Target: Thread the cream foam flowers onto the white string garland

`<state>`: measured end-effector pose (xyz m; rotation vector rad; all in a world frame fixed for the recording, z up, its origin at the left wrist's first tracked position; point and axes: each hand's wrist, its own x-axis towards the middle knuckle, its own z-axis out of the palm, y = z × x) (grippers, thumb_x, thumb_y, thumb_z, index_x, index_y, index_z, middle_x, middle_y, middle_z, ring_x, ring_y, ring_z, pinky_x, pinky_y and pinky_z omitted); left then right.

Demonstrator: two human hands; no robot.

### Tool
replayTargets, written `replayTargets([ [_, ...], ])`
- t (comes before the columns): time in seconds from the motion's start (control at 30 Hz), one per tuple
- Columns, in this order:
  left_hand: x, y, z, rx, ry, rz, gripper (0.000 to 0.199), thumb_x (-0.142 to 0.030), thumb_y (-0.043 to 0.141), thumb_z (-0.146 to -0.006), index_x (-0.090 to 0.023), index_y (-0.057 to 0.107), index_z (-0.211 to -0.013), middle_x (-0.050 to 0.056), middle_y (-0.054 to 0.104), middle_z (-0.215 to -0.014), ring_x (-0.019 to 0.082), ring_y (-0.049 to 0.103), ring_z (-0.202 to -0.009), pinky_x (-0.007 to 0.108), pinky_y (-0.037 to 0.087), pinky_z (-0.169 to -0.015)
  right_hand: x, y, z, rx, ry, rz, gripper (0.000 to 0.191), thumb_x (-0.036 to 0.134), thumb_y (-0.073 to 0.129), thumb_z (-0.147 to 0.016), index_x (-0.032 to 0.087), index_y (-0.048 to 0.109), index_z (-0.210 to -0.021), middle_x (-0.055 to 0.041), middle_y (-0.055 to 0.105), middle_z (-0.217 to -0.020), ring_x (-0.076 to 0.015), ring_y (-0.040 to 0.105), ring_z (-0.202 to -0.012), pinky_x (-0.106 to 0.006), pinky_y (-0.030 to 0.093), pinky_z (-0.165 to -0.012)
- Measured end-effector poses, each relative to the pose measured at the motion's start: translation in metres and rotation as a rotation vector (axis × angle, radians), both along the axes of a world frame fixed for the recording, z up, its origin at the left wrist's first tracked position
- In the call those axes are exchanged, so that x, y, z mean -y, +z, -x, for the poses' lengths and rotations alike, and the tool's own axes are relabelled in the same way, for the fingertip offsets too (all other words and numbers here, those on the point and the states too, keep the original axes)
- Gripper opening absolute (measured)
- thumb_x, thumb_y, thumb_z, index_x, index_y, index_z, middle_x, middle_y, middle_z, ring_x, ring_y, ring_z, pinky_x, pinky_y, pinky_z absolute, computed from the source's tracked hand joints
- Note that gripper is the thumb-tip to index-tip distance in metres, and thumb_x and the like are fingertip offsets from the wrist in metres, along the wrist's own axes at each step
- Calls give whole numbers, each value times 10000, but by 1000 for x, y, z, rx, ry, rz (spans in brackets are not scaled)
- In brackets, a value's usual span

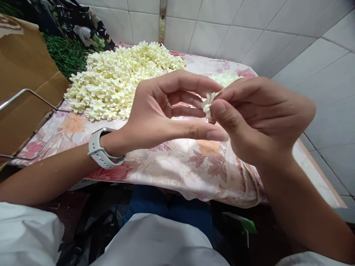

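Between the thumb and index finger of my right hand (257,114) is a small white flower (206,104), seen from its side. My left hand (152,111) curves around it from the left, thumb stretched out below and fingers above, with a wide gap between. Its fingertips reach the flower and the right fingers; whether they press on it I cannot tell. Behind my hands lies a big heap of pale yellow-white flowers (119,77). A smaller pile of white flowers (226,77) shows partly behind my right hand.
A floral cloth (166,166) covers the table. At left stand a cardboard box (27,59), a metal wire frame (26,91) and green stems (65,55). A dark floral bag (83,26) sits behind. Pale cord (256,184) loops at the front right. Tiled walls (213,26) close the back and right.
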<state>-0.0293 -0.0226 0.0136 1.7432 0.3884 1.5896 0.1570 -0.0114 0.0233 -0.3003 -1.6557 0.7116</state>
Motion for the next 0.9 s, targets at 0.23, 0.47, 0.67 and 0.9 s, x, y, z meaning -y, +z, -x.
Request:
replayTargets([
  [0.23,-1,2,2,-2,23,33,343,-177,983,-791,-276,889,-1106,16,860,-1036,124,808,-869,222,723,-814,-6,-1,-5,110,58,131,184,422,862,-972,288,768,-889,34,703,-755,-126,647,-635,-273,565,-551],
  [0.47,-9,-1,7,-50,24,66,331,-219,1002,-775,-278,885,-1080,-21,865,-1003,103,807,-858,174,690,-782,-14,7,-12,108,161,306,320,492,871,-957,258,685,-842,54,660,-710,-101,601,-578,-257,531,-541],
  [0.67,-14,-2,7,-5,-19,156,334,-257,1033,-726,-298,886,-1023,-75,851,-957,82,797,-813,168,698,-757,-30,12,-26,77,-288,103,242,405,887,-958,264,718,-855,10,624,-748,-143,564,-637,-304,471,-571],
  [0.9,-2,5,5,-24,52,239,309,-396,1041,-719,-272,878,-949,-51,811,-831,94,753,-738,200,677,-677,-9,10,-19,151,-303,-166,35,343,831,-997,337,820,-965,-8,674,-814,-186,577,-717,-378,478,-651],
])
